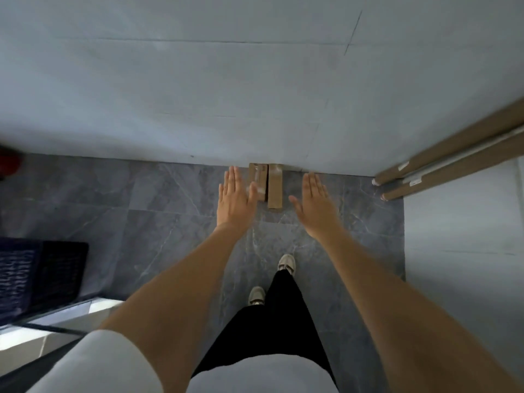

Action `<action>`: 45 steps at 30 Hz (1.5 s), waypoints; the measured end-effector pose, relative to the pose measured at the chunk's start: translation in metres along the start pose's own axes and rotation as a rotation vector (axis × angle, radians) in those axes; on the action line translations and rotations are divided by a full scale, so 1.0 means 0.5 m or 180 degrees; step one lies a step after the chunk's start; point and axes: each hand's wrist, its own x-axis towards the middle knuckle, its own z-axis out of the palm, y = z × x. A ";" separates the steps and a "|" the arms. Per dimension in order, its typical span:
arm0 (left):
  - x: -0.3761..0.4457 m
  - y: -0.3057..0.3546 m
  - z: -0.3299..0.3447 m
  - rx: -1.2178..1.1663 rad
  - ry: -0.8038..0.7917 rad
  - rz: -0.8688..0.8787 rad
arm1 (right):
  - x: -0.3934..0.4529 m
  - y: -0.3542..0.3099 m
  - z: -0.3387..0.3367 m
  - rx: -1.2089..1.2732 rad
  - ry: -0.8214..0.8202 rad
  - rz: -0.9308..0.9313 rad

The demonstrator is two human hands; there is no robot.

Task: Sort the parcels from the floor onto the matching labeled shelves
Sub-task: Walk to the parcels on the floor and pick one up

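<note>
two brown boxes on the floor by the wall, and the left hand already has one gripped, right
Not quite. The head view shows the two brown boxes on the floor by the wall, but the left hand grips nothing: it is open, fingers straight, above the left box. The right hand is open too, beside the right box.

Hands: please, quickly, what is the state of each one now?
Left hand: open, flat, holding nothing.
Right hand: open, flat, holding nothing.
</note>
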 end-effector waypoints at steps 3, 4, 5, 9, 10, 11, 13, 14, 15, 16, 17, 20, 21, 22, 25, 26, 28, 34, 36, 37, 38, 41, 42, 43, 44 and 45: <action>0.055 0.000 0.021 -0.0160 -0.0030 -0.0347 | 0.046 0.031 0.014 0.0101 -0.0156 -0.0119; 0.073 -0.003 0.029 -0.0180 -0.0037 -0.0400 | 0.060 0.041 0.021 0.0122 -0.0238 -0.0125; 0.089 -0.007 0.038 -0.0187 -0.0051 -0.0425 | 0.074 0.049 0.029 0.0129 -0.0307 -0.0122; 0.138 -0.038 0.085 -0.0238 -0.0179 -0.0509 | 0.120 0.077 0.077 0.0232 -0.0407 -0.0059; 0.145 -0.050 0.101 -0.0270 -0.0241 -0.0574 | 0.128 0.080 0.097 0.0295 -0.0409 -0.0042; 0.150 -0.062 0.118 -0.0304 -0.0311 -0.0651 | 0.135 0.082 0.118 0.0367 -0.0434 -0.0037; 0.154 -0.086 0.159 -0.0364 -0.0470 -0.0792 | 0.145 0.082 0.163 0.0501 -0.0535 -0.0034; 0.156 -0.098 0.182 -0.0406 -0.0545 -0.0846 | 0.151 0.083 0.189 0.0537 -0.0565 -0.0038; 0.159 -0.108 0.206 -0.0462 -0.0611 -0.0894 | 0.160 0.086 0.216 0.0564 -0.0576 -0.0034; 0.165 -0.120 0.230 -0.0517 -0.0669 -0.0930 | 0.171 0.088 0.242 0.0591 -0.0574 -0.0017; 0.177 -0.133 0.256 -0.0563 -0.0723 -0.0952 | 0.187 0.093 0.268 0.0615 -0.0581 0.0017; 0.251 -0.168 0.330 -0.0725 -0.0843 -0.0939 | 0.255 0.115 0.339 0.0768 -0.0679 0.0217; 0.283 -0.177 0.356 -0.0802 -0.0864 -0.0938 | 0.284 0.128 0.364 0.0861 -0.0667 0.0288; 0.317 -0.186 0.384 -0.0899 -0.0875 -0.0949 | 0.316 0.141 0.390 0.0944 -0.0631 0.0352; 0.408 -0.219 0.483 -0.1179 -0.0966 -0.1032 | 0.403 0.189 0.487 0.0963 -0.0642 0.0459; 0.435 -0.234 0.522 -0.1235 -0.1004 -0.1047 | 0.429 0.206 0.526 0.0959 -0.0670 0.0499; 0.484 -0.270 0.601 -0.1351 -0.1015 -0.1149 | 0.481 0.239 0.608 0.1102 -0.0694 0.0661; 0.652 -0.370 0.793 -0.1889 -0.0741 -0.1403 | 0.648 0.302 0.827 0.1835 -0.0477 0.1054; 0.705 -0.391 0.843 -0.1986 -0.0702 -0.1217 | 0.709 0.316 0.875 0.1990 -0.0279 0.1036; 0.729 -0.399 0.866 -0.2023 -0.0632 -0.1073 | 0.740 0.322 0.896 0.2068 -0.0135 0.0991; 0.751 -0.403 0.887 -0.2069 -0.0527 -0.0906 | 0.770 0.327 0.913 0.2166 -0.0010 0.0949; 0.814 -0.410 0.936 -0.2236 -0.0279 -0.0577 | 0.856 0.337 0.950 0.2541 0.0142 0.0990; 0.834 -0.412 0.948 -0.2310 -0.0247 -0.0563 | 0.879 0.340 0.957 0.2713 0.0157 0.1053; 0.854 -0.415 0.959 -0.2380 -0.0214 -0.0538 | 0.902 0.344 0.966 0.2902 0.0175 0.1105; 0.871 -0.417 0.970 -0.2438 -0.0181 -0.0485 | 0.919 0.347 0.973 0.3125 0.0175 0.1158; 0.883 -0.417 0.978 -0.2488 -0.0154 -0.0427 | 0.935 0.349 0.977 0.3318 0.0162 0.1204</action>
